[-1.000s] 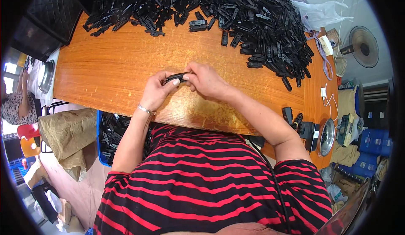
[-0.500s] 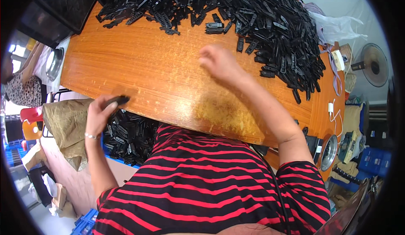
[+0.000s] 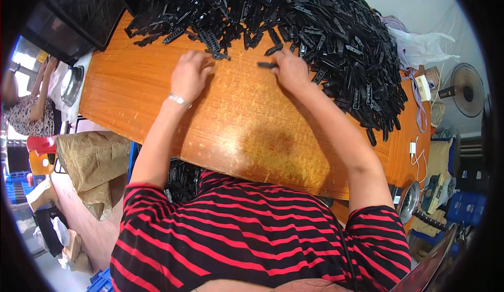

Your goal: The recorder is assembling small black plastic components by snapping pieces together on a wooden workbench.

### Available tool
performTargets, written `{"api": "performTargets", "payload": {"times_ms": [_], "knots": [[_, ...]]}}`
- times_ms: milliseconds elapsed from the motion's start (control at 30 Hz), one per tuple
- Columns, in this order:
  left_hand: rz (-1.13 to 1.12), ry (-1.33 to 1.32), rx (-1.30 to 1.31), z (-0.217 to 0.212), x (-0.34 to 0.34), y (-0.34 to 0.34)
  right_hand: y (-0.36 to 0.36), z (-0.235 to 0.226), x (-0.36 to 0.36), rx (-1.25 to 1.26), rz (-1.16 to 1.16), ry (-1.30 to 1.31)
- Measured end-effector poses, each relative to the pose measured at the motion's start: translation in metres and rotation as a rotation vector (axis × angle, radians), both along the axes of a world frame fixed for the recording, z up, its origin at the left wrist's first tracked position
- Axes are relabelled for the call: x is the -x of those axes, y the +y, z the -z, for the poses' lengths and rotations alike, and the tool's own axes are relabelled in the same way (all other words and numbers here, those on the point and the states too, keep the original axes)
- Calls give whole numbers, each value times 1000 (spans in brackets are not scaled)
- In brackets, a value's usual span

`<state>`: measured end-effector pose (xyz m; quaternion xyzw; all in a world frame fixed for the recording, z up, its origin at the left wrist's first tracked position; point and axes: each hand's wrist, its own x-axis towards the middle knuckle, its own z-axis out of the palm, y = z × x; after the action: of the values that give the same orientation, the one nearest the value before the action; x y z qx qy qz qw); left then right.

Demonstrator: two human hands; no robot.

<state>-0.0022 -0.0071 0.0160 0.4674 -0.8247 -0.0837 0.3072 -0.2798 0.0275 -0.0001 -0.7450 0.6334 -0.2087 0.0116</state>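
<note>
Left hand (image 3: 189, 73) is up by the pile (image 3: 341, 40) now, can't tell its grip; right hand (image 3: 292, 70) pinches a black piece (image 3: 266, 65) pointing left.

Place: a small workshop is indicated
Worktop (image 3: 226, 119), far edge: black plastic parts (image 3: 341, 40) are heaped in bulk
Below near edge: more parts (image 3: 182, 178) are gathered
Beyond right edge: blue bins (image 3: 466, 202) are placed
</note>
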Motion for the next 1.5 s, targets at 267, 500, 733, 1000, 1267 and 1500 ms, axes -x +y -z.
{"api": "performTargets", "payload": {"times_ms": [267,500,733,1000,1267,1500], "knots": [[4,-196,113,24,36,-34,44,9,-24,-117,-109,-107],[-28,-138,-61,17,23,-16,68,3,-53,-244,-212,-170],[114,28,-168,-17,42,23,51,-21,-50,-155,-28,-377],[300,185,-135,-18,55,35,59,-28,-43,-468,-1,-1121],[279,707,-938,4,41,33,75,-19,-39,-611,125,-1374],[150,583,-928,15,50,39,79,-13,-44,-603,81,-1203]]}}
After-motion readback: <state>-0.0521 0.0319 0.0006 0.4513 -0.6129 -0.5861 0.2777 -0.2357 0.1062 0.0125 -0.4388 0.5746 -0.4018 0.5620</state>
